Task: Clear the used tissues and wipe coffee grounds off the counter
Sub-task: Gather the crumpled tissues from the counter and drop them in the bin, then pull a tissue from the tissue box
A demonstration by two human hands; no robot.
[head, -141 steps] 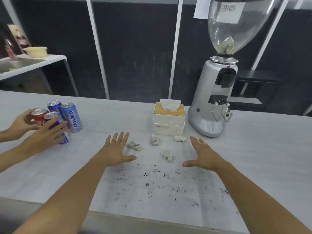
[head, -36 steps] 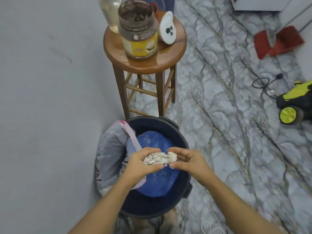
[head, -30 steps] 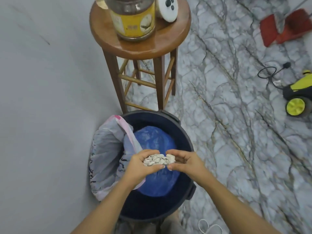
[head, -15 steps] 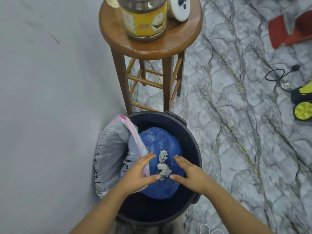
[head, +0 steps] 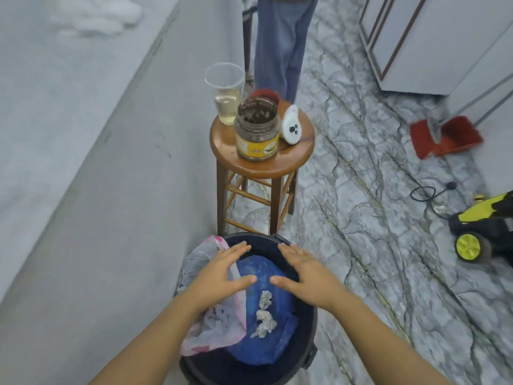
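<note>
The crumpled used tissues [head: 263, 315] lie on a blue plastic bag [head: 263, 348] inside a dark round trash bin [head: 308, 357] on the floor. My left hand [head: 219, 279] hovers over the bin's left side, fingers spread, holding nothing. My right hand [head: 308, 273] hovers over the bin's right side, also open and empty. Both palms face down, a little above the tissues. The counter [head: 55, 107] runs along the left; its coffee grounds are out of view.
A pink-and-white plastic bag [head: 211, 326] hangs over the bin's left rim. Just beyond stands a wooden stool [head: 261, 162] with a jar [head: 256, 129], a glass [head: 226, 93] and a white device [head: 291, 125]. A person's legs [head: 280, 45], a red dustpan [head: 447, 137] and a yellow machine [head: 483, 226] are farther off.
My hands have let go of the tissues, which dropped onto the blue bag in the bin. Both hands are now spread open and higher, and my view has tilted up.
</note>
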